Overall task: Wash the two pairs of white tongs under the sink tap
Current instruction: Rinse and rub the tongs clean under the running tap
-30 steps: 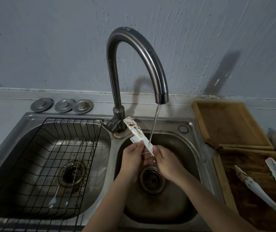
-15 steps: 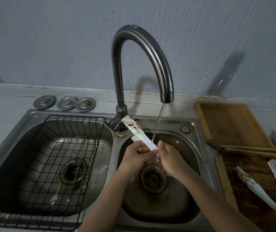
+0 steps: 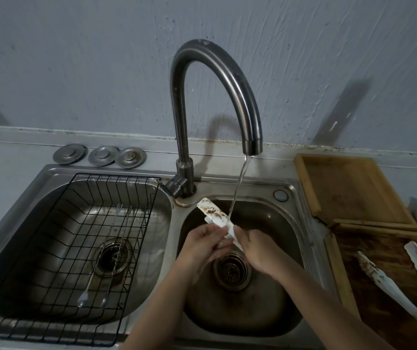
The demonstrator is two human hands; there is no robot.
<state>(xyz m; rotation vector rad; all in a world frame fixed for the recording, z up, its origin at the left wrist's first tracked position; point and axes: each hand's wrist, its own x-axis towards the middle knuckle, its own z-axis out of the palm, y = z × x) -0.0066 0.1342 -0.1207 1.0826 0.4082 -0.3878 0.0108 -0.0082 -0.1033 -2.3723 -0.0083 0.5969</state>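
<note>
A pair of white tongs [image 3: 213, 213], smeared with brown residue, is held over the right sink basin [image 3: 285, 223]. Its tips point up and left toward the tap base. My left hand [image 3: 202, 242] and my right hand [image 3: 258, 247] both grip its lower part, which they hide. Water runs from the curved tap [image 3: 227, 79] and lands on the tongs just above my fingers. The second pair of white tongs [image 3: 399, 289], also stained, lies spread on the wooden board [image 3: 379, 311] at the right.
A black wire rack [image 3: 58, 274] sits in the left basin with two long metal utensils [image 3: 101, 263] on it. Three metal drain covers [image 3: 101, 154] lie behind that basin. Another wooden tray [image 3: 346, 188] rests at the back right. The right basin's drain strainer [image 3: 231, 270] lies below my hands.
The tongs have slid lower and to the right, so the stream now strikes them near my fingers. Both hands stayed closed on them and shifted slightly along the handle.
</note>
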